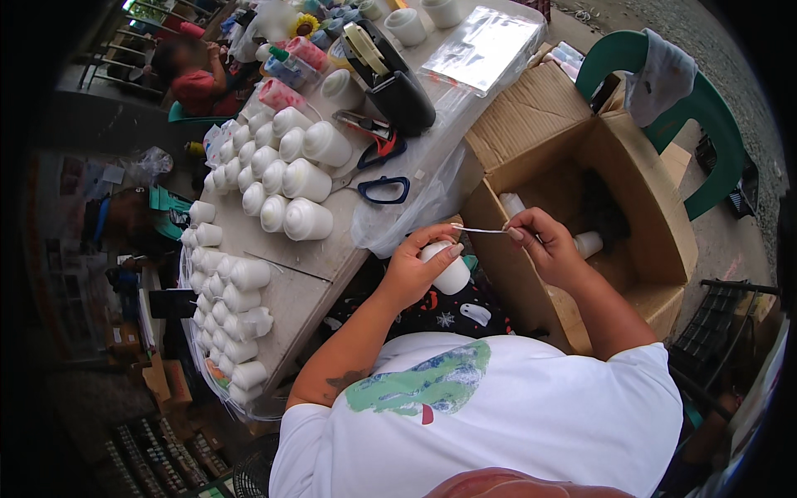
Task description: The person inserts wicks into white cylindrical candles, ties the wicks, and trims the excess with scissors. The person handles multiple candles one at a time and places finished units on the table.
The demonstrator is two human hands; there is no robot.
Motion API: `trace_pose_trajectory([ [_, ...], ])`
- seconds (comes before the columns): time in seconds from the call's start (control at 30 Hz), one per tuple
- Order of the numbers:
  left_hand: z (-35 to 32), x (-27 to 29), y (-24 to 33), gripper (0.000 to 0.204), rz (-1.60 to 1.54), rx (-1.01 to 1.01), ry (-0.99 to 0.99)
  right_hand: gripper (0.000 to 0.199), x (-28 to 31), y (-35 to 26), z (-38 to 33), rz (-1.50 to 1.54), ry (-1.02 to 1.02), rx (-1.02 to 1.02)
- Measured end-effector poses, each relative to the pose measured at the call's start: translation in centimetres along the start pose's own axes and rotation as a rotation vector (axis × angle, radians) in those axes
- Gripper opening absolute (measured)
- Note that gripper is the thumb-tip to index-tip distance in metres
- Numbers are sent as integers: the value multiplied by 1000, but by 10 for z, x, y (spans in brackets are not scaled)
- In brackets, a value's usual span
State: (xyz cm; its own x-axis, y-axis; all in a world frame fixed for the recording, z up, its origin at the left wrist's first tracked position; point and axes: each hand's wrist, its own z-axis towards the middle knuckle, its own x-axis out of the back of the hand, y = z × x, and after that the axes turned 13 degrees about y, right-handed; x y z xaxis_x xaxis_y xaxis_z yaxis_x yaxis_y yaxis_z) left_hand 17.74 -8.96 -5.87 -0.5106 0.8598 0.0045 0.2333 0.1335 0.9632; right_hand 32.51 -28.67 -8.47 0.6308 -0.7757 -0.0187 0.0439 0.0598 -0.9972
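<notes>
My left hand is closed round a small white cup-shaped container, tilted above my lap. From that hand's fingertips a thin white strip stretches across to my right hand, which pinches its other end. Whether the strip is joined to the container is hidden by my left fingers. On the table to the left, many similar white containers stand in close rows, and more of them line the nearer part. Inside the cardboard box beside my right arm lie a few white containers.
Blue-handled scissors, a utility knife and a black tape dispenser lie on the table. Clear plastic bags sit at its far end. A green chair with a cloth stands behind the box. Another person sits far left.
</notes>
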Motion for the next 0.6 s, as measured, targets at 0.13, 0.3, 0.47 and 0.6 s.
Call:
trace_pose_trajectory([
  [0.13, 9, -2, -1, 26, -152, 182, -38, 9, -2, 0, 2, 31, -40, -43],
  [0.3, 9, 9, -8, 37, -507, 484, -71, 11, -2, 2, 2, -18, -43, -76],
  [0.47, -2, 17, -7, 48, -568, 421, 0, 13, -3, 3, 4, 18, -55, -149],
  [0.6, 4, 28, -25, 40, -435, 428, 50, 12, -3, 7, 5, -36, -53, -129],
])
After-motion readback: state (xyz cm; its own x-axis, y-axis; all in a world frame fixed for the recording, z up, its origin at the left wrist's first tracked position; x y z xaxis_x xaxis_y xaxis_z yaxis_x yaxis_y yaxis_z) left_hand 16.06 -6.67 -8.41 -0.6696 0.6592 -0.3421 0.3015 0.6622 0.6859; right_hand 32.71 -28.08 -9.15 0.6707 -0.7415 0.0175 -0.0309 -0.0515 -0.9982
